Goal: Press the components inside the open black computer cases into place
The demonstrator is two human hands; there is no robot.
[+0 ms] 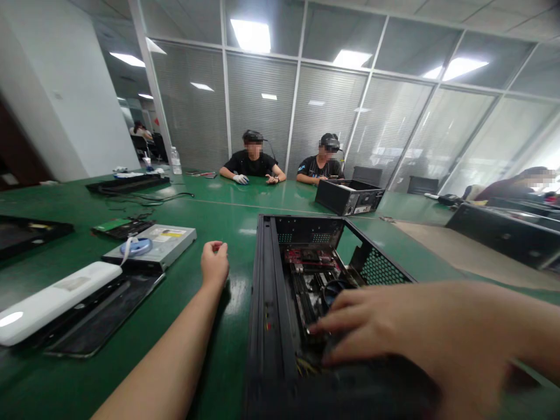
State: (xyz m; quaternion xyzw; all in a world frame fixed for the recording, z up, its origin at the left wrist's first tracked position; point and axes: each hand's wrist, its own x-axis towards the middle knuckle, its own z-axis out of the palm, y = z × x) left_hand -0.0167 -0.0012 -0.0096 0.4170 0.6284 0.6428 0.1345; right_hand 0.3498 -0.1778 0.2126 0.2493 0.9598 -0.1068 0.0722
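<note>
A black computer case (269,280) lies open on the green table, with a motherboard (308,291) and a round fan (336,290) inside. Over the case my right hand (376,326) reaches in with its fingers apart, next to the fan and above the board; no object shows in it. To the left of the case my left hand (214,262) is held over the table, fingers curled and thumb near them. Whatever its fingertips hold, if anything, is too small to make out. Some yellowish wires (306,366) lie near the case's front corner.
On the left are an optical drive (175,248) with a blue roll on it, a white device (56,300), a black panel (105,321) and a green circuit board (111,224). Across the green table (236,233) sit two people near another case (335,198). More cases stand right.
</note>
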